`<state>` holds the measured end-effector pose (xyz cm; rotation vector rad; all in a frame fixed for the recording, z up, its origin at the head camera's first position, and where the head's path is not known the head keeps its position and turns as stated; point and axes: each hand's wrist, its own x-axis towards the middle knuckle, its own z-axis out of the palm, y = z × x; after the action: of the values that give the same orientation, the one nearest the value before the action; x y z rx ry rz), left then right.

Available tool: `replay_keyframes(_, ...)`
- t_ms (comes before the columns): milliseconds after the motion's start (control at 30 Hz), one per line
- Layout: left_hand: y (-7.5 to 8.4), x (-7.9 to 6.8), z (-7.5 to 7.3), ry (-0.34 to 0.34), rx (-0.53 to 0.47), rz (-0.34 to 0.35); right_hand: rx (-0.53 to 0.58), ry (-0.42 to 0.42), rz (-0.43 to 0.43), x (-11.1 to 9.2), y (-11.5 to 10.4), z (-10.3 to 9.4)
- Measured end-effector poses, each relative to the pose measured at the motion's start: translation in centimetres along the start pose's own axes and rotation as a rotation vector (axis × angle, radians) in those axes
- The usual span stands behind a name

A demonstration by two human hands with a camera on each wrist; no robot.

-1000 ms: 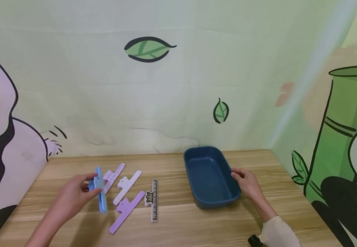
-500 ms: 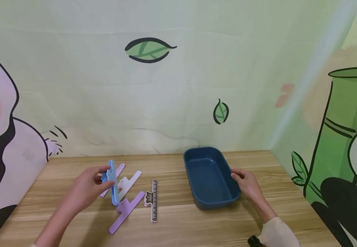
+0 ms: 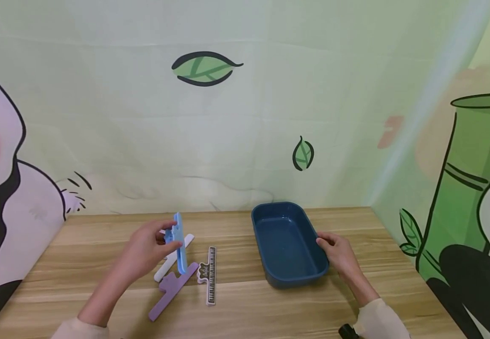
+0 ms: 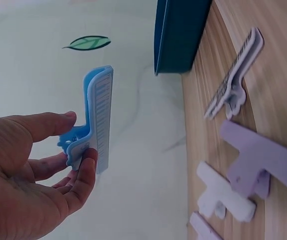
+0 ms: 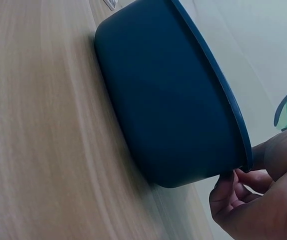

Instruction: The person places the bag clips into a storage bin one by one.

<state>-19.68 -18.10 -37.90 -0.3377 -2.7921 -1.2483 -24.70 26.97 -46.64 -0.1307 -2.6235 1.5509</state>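
Note:
My left hand (image 3: pixel 149 247) pinches a light blue clip (image 3: pixel 180 245) between thumb and fingers, holding it above the table; in the left wrist view this clip (image 4: pixel 99 115) shows ruler-like marks along its long bar. Below lie a white clip (image 3: pixel 166 269), a purple clip (image 3: pixel 173 292) and a black-and-white clip (image 3: pixel 212 278) with piano-key stripes. A pale lilac clip (image 4: pixel 203 227) shows at the bottom of the left wrist view; the left hand hides it in the head view. My right hand (image 3: pixel 339 254) grips the right rim of a dark blue bin (image 3: pixel 298 282), whose inside holds nothing.
The wooden table (image 3: pixel 245 310) runs back to a pale green printed cloth (image 3: pixel 236 141) with leaves. More printed cloth (image 3: pixel 448 188) stands along the right side. The bin sits right of the clips, near the back edge.
My left hand has carried the light blue clip to the right and slightly up, passing over the lilac and white clips. The right hand and the bin have stayed in place.

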Motion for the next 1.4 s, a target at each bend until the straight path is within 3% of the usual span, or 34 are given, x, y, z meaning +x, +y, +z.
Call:
replay_keyframes(200, 1.3, 0.5, 1.1, -0.006, 0.01, 0.026, -0.001, -0.004, -0.001, 0.1, 0.1, -0.1)
replay_keyframes(500, 2.8, 1.9, 3.1, -0.029, -0.089, 0.063, -0.007, 0.0, 0.006, 0.1, 0.3, -0.2)
replay_keyframes(1000, 6.8, 5.1, 7.7, -0.067, -0.072, 0.098, 0.004, 0.006, -0.007, 0.1, 0.1, -0.1)
replay_keyframes(1400, 8.1, 6.3, 10.1, -0.067, -0.086, 0.094, 0.013, -0.014, 0.0, 0.2, 0.2, -0.1)
